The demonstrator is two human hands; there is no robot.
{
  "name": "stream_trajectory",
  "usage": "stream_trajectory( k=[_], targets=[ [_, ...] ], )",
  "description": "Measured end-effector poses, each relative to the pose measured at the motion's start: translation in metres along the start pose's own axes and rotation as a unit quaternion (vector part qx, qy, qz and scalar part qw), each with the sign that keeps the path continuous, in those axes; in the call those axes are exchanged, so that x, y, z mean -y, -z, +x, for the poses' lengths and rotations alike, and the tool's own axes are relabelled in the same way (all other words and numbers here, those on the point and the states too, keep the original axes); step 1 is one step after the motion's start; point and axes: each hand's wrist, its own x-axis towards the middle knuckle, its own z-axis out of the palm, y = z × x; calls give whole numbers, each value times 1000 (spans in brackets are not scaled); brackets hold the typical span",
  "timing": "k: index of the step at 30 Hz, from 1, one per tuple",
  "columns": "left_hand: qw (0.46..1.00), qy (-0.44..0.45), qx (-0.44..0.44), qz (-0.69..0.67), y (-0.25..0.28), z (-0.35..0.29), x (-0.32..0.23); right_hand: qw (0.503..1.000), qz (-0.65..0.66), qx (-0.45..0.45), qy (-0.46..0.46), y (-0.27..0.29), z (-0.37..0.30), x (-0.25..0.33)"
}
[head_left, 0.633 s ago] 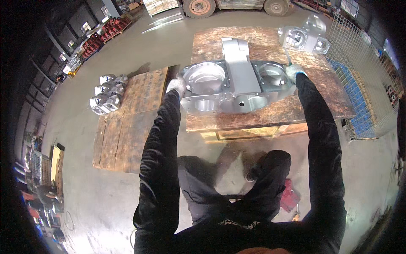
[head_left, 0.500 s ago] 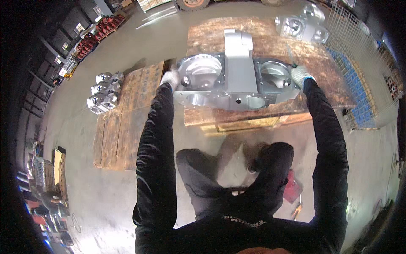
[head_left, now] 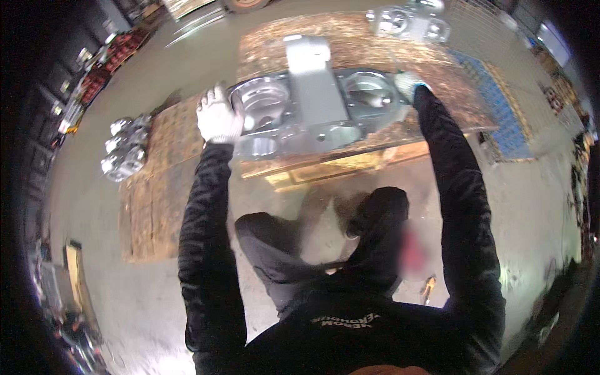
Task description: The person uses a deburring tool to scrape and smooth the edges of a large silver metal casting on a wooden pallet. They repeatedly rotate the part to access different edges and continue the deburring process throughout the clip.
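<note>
Lifted higher, both gloved hands grip metal casting (head_left: 312, 106).

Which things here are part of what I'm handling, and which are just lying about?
In hand:
- casting, large, silvery, two round bores
- left hand, gloved, on its left end
- right hand, gloved, on its right end
- pallet under it

Lying about:
- second casting at the far edge
- small castings on the left pallet
- blue mat at right

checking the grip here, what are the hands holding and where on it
Both hold the big metal casting by its ends: the left hand on its left edge, the right hand on its right edge.
</note>
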Motion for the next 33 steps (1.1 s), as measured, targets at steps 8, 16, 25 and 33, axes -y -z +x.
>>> stream_trajectory(
  k=[8,16,25,33],
  targets=[
    [981,-63,172,-69,16,-41,-54,984,123,-92,-91,28,-46,-29],
    [992,-114,-27,-52,12,-44,-58,967,248,36,-49,47,-222,-39],
    [983,-140,-5,-119,7,-45,-54,958,281,-19,52,22,-222,-80],
    [984,-129,5,-122,6,-51,-49,955,230,-64,177,16,-154,-77]
  ],
)
